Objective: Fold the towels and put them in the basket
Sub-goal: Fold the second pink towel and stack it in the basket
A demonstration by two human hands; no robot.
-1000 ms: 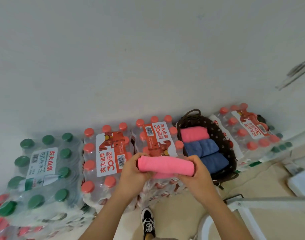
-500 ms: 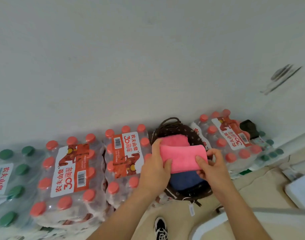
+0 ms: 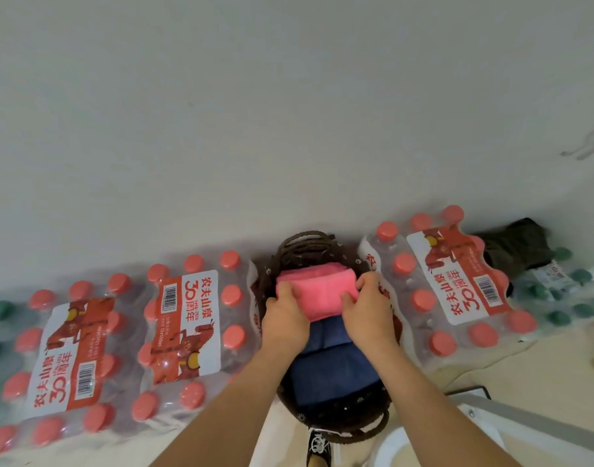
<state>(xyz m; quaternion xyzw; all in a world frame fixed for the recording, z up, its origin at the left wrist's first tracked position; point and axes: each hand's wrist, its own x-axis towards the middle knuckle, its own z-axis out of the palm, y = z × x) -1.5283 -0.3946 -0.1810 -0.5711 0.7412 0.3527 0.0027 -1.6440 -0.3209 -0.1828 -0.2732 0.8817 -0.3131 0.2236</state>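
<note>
Shrink-wrapped packs of bottled water (image 3: 184, 325) flank the dark woven basket (image 3: 342, 421) on the floor by the wall; folded blue towels (image 3: 325, 369) fill its near part; a folded pink towel (image 3: 319, 294) sits low at its far end. Both hands grip that towel, the left hand (image 3: 285, 318) at one end, the right hand (image 3: 369, 315) at the other. Folding looks finished; only seating and releasing it remains; whether more towels wait cannot be seen.
</note>
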